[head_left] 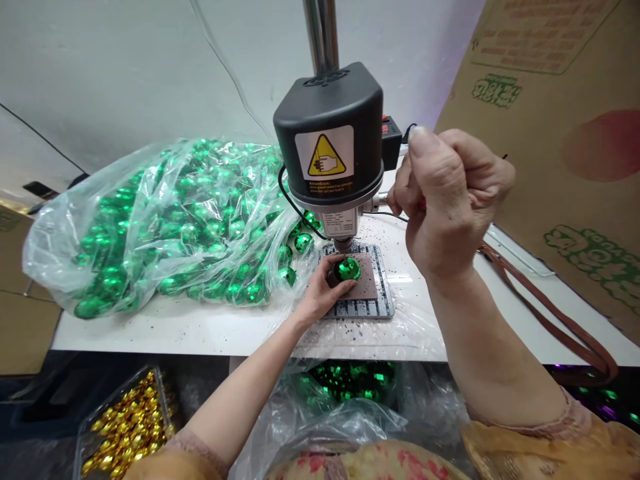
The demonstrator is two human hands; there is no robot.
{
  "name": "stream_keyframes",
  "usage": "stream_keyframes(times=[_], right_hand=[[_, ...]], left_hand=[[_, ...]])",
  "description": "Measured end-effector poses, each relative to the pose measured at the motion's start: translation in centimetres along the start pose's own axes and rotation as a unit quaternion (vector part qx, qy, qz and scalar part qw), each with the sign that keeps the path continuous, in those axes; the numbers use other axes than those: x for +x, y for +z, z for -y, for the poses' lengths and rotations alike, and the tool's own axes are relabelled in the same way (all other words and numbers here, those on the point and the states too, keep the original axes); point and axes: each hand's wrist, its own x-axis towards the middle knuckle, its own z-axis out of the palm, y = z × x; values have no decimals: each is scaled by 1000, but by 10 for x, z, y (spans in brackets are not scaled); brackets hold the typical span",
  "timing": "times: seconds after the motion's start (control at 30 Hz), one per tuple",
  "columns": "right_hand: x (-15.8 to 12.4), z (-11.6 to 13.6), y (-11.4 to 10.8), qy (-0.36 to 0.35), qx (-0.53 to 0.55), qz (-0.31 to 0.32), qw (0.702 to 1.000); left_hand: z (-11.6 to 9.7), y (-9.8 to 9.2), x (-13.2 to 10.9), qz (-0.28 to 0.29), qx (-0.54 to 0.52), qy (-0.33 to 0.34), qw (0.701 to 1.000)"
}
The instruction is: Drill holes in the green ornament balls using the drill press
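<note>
A black drill press (pixel 329 133) with a yellow warning label stands on the white table. Under its chuck, my left hand (pixel 324 288) grips a shiny green ball (pixel 349 269) between thumb and fingers. The ball rests over a brownish square board (pixel 367 283) on the slotted metal base (pixel 385 307). My right hand (pixel 450 193) is raised at the machine's right side, its fingers wrapped round the feed handle (pixel 383 200). Most of that handle is hidden by the hand.
A clear plastic bag (pixel 185 227) of green balls lies left of the press, with a few loose balls (pixel 303 242) beside it. Cardboard boxes (pixel 560 133) stand at the right. Below are a bin of gold balls (pixel 127 427) and a bag of green ones (pixel 350 383).
</note>
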Motion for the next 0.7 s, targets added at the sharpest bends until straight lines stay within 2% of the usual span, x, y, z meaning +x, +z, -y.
stream_keyframes(times=[0.23, 0.47, 0.57, 0.7], right_hand=[[-9, 0, -2, 2, 14, -15, 1000], [-29, -13, -6, -58, -15, -40, 997], [-33, -14, -7, -71, -55, -37, 995], [-36, -12, -7, -76, -49, -35, 995]], left_hand=[[-1, 2, -2, 13, -45, -15, 999], [0, 1, -3, 24, -28, -11, 999], [3, 1, -3, 25, -31, -8, 999], [5, 1, -3, 24, -37, -8, 999]])
